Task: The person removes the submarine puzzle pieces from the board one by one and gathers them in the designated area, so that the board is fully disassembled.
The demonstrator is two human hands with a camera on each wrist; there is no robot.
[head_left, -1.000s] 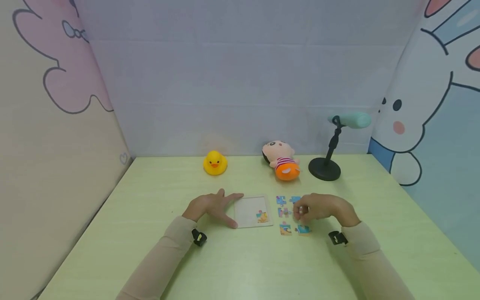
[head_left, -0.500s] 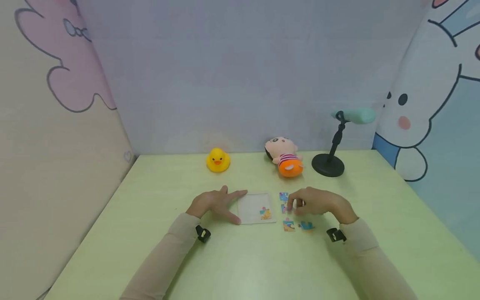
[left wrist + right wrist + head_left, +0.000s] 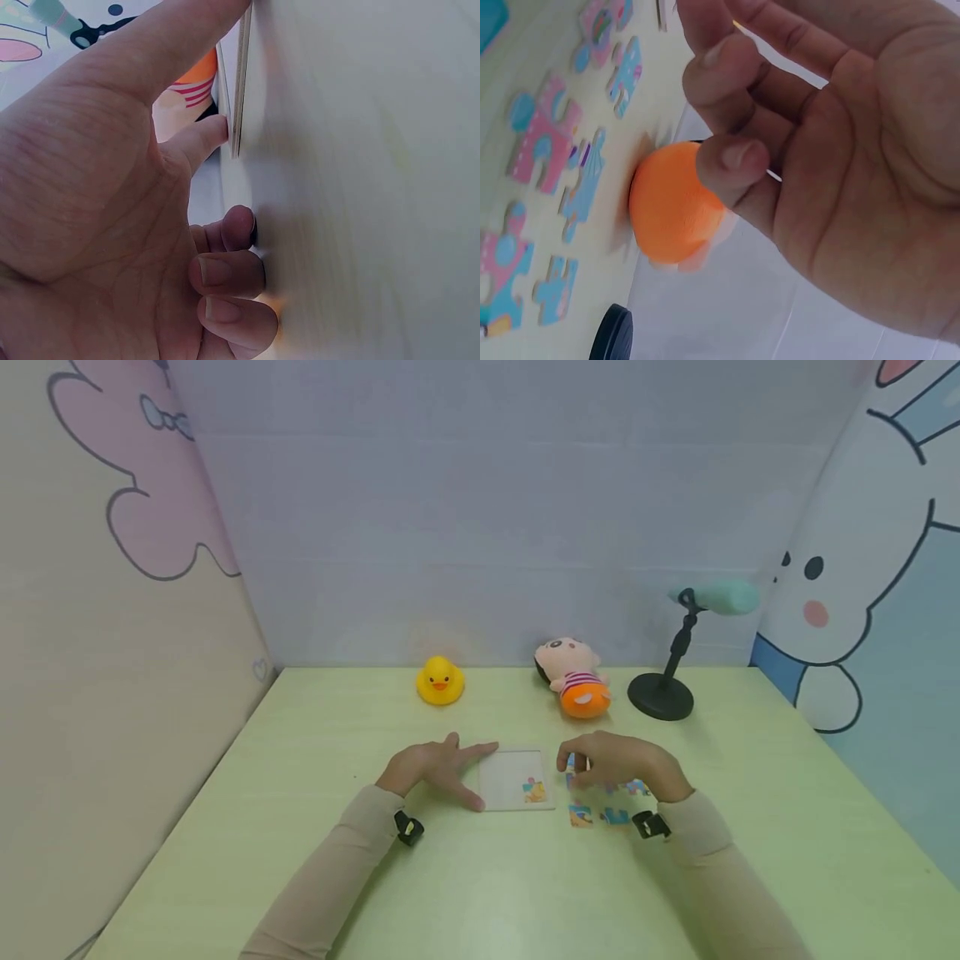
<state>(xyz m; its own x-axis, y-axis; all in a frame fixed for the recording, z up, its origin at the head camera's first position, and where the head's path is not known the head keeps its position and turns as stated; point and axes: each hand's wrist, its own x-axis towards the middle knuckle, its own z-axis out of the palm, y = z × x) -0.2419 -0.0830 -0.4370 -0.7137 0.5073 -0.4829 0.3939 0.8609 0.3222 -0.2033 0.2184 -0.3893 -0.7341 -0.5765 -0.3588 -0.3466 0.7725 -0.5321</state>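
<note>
In the head view, my left hand point(image 3: 438, 770) lies by the left side of a shallow white puzzle tray point(image 3: 501, 781). Its spread thumb and forefinger touch the tray's left corners; the left wrist view shows them straight at the tray's edge point(image 3: 240, 82). One puzzle piece point(image 3: 534, 790) lies in the tray's lower right corner. My right hand point(image 3: 611, 757) hovers low over the loose pieces right of the tray, its bent forefinger and thumb apart. No piece shows between them. Pink and blue pieces point(image 3: 547, 139) appear below that hand in the right wrist view, where its forefinger and thumb tips are cut off.
Two teal pieces, a wave piece point(image 3: 580, 815) and its neighbour point(image 3: 616, 817), lie nearest me. Behind stand a yellow rubber duck point(image 3: 440, 681), a doll in orange shorts point(image 3: 577, 685) and a black stand point(image 3: 662, 695) with a mint-green top. Walls border the table.
My right hand has shifted left across the loose pieces, toward the tray, uncovering pieces on the right. My left hand has stayed at the tray. The head view has shifted slightly.
</note>
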